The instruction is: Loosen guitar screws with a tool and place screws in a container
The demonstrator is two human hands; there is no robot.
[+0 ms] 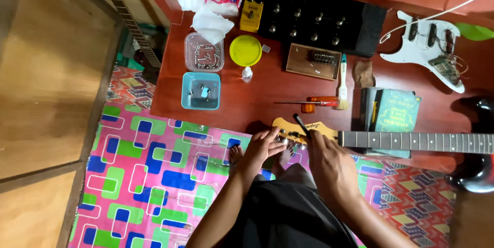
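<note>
- The guitar headstock [301,128] juts over the near edge of the red surface [257,99], its neck [417,141] running off to the right
- The left hand [265,145] curls its fingers against the headstock's near edge, by the tuners
- The right hand [327,160] is closed around a dark slim tool [301,124] whose tip rests on the headstock face
- Behind lie an orange-handled screwdriver [309,102], a small brush [342,83], a yellow lid [245,50] and two plastic tubs of screws [203,52]

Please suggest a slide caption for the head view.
Left hand steadies pale yellow guitar headstock while right hand applies slim black tool over red table.
</note>
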